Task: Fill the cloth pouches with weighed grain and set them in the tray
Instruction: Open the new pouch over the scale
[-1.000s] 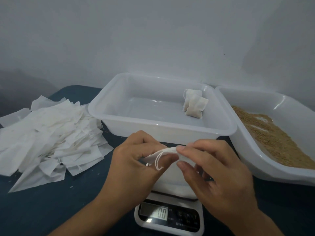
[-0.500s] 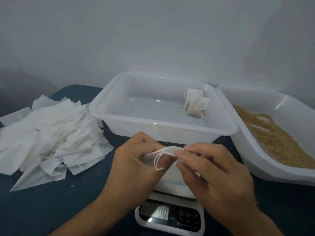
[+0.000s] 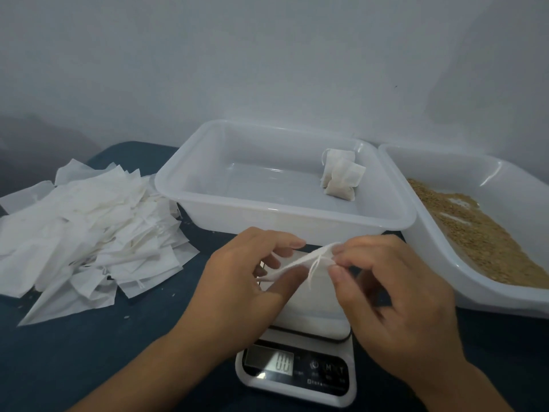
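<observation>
Both hands hold one flat, empty white cloth pouch (image 3: 300, 261) above the kitchen scale (image 3: 297, 367). My left hand (image 3: 246, 278) pinches its lower left part between thumb and fingers. My right hand (image 3: 392, 289) pinches its upper right edge, where the white drawstring hangs down. The scale's display reads zero. Behind the hands stands the white tray (image 3: 285, 217), with two filled pouches (image 3: 341, 178) in its far right corner. A second white tray (image 3: 430, 263) at the right holds brown grain (image 3: 481, 233).
A loose heap of several empty white pouches (image 3: 89, 233) lies on the dark blue tabletop (image 3: 89, 352) at the left. A pale wall rises right behind both trays. Bare tabletop shows in front of the heap and left of the scale.
The pouch has been drawn out between the hands. My right hand has pulled its edge to the right, and my left fingers have spread a little. The trays and scale have not moved.
</observation>
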A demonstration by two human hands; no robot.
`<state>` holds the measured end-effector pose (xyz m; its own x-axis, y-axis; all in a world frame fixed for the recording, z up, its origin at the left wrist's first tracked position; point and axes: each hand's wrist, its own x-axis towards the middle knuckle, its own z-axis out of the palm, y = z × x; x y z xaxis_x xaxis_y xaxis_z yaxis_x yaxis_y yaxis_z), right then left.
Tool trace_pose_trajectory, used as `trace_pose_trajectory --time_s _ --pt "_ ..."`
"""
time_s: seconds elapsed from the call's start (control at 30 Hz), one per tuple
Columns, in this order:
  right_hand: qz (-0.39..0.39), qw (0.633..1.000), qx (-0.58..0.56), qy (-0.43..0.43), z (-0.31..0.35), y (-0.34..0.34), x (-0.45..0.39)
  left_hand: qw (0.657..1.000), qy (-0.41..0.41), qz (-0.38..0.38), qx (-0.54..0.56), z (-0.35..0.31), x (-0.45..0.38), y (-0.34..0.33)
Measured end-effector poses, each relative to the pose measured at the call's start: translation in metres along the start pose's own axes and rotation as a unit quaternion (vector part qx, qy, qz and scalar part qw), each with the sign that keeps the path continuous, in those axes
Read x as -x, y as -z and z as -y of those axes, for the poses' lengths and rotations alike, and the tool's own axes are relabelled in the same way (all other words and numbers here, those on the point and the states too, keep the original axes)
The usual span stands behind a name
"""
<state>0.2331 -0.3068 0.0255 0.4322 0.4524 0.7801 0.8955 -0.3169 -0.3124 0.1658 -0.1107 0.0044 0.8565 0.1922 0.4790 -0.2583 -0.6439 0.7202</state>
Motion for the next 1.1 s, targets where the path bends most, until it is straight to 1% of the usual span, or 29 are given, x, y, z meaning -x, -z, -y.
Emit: trace_pose_trajectory --time_s 0.17,0.3,0.4,0.47,0.53,0.57,0.67,0.77,0.8,0.83,0.93,1.0,1.1 --pt "0.032 0.999 -0.019 -0.03 0.001 0.001 0.0 1.0 -0.017 -0.002 -0.023 -0.001 0.002 -0.003" --pt "0.099 0.989 -0.084 -0.074 0.005 0.002 -0.002 0.999 -0.029 0.004 -0.016 -0.004 0.0 -0.002" --pt "0.139 0.986 -0.061 -0.068 0.005 0.001 -0.007 0.999 -0.019 0.033 -0.001 -0.006 0.0 0.0" --pt "0.172 0.976 -0.088 -0.097 0.003 0.003 -0.005 0.996 0.014 0.088 0.025 -0.006 0.0 0.001" --pt "0.215 0.961 -0.118 -0.13 0.0 0.007 -0.002 0.98 0.05 0.168 0.099 -0.007 0.0 0.005" --pt "0.23 0.957 -0.123 -0.129 -0.002 0.01 -0.001 0.966 0.066 0.203 0.144 -0.007 -0.001 0.008" --pt "0.237 0.96 -0.111 -0.098 0.0 0.015 -0.004 0.922 0.107 0.278 0.246 -0.007 -0.005 0.019" --pt "0.231 0.964 -0.102 -0.079 0.002 0.019 -0.006 0.861 0.161 0.339 0.345 -0.01 -0.009 0.025" --pt "0.233 0.963 -0.11 -0.081 0.002 0.021 -0.006 0.846 0.171 0.358 0.357 -0.011 -0.01 0.025" --pt "0.237 0.96 -0.122 -0.084 0.003 0.021 -0.007 0.839 0.172 0.377 0.354 -0.012 -0.011 0.026" --pt "0.253 0.949 -0.172 -0.082 0.006 0.023 -0.009 0.832 0.156 0.417 0.332 -0.012 -0.015 0.025" --pt "0.255 0.942 -0.203 -0.079 0.01 0.026 -0.012 0.825 0.173 0.416 0.342 -0.011 -0.019 0.024" --pt "0.268 0.927 -0.243 -0.101 0.014 0.032 -0.013 0.817 0.201 0.403 0.36 -0.008 -0.021 0.023"
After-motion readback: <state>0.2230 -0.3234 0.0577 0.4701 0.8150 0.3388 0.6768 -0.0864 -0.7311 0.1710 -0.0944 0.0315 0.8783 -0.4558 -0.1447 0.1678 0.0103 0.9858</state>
